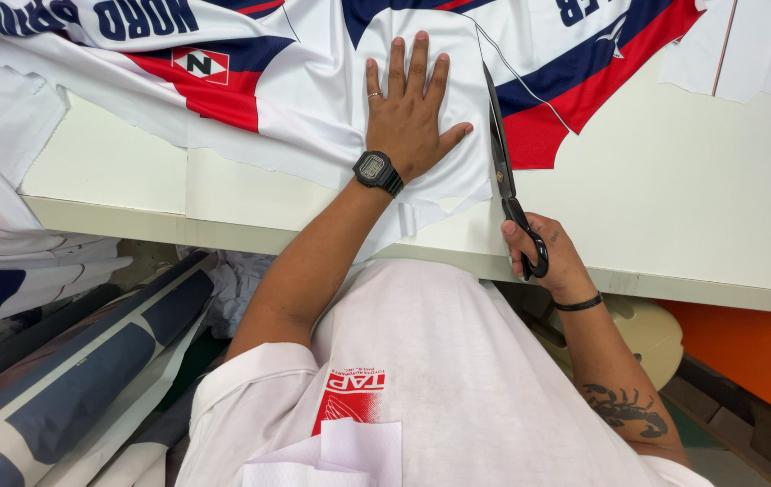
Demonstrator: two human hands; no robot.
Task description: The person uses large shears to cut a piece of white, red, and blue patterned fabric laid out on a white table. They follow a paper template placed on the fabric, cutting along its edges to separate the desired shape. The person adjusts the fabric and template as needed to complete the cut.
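- The left hand (pixel 411 113) lies flat with fingers spread on a white part of the printed fabric (pixel 313 99), pressing it onto the desk (pixel 674 207); a ring sits on one finger and a black digital wristwatch (pixel 377 171) is on the wrist.
- The right hand (pixel 543 257) is closed around the black handles of a pair of large scissors (pixel 503 167) at the near edge of the desk, with a dark band on that wrist.
- The scissor blades point away from the person, running along the right edge of the white fabric panel just beside the left thumb, next to a red and navy area of the print.
- The fabric is white with red and navy blocks; it spreads across the far and left part of the desk, and its cut lower edge hangs a little over the near edge.
- More white cloth pieces (pixel 737 45) lie at the desk's far right corner.
- Rolls of printed material (pixel 70 379) in navy and white lie below the desk on the left.
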